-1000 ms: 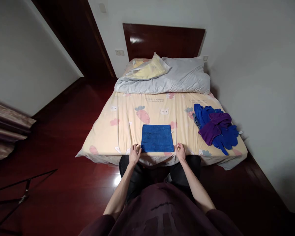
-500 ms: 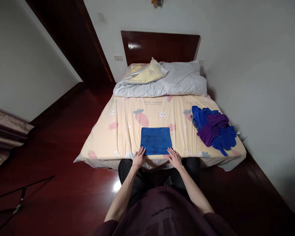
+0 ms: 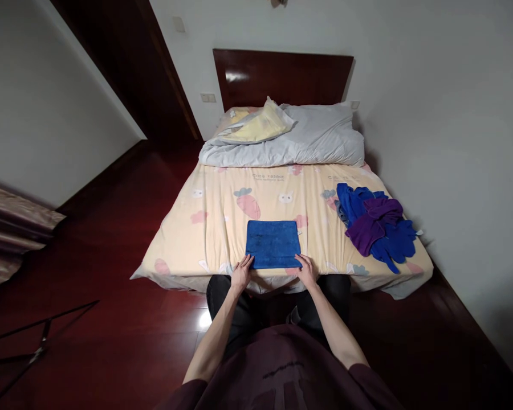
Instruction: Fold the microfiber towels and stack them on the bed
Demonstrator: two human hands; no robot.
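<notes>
A blue towel (image 3: 273, 244), folded into a neat rectangle, lies flat near the front edge of the bed. At its near left corner rests my left hand (image 3: 241, 274), fingers stretched out and touching the cloth. My right hand (image 3: 306, 271) has its fingers bent round the near right corner, apparently pinching it; the thumb is partly hidden. Off to the right, a loose heap of blue cloths (image 3: 395, 239) lies crumpled, with a purple cloth (image 3: 370, 230) on top.
The bed (image 3: 175, 233) has a cream sheet with carrot and rabbit prints. A grey quilt (image 3: 325, 134) is bunched before the dark headboard (image 3: 282, 77). A thin black stand (image 3: 38, 347) is on the floor at lower left, below a curtain (image 3: 17, 233).
My right hand has shifted slightly outward to the towel's right corner, its fingers now more bent. My left hand stays at the left corner. The view has moved a little.
</notes>
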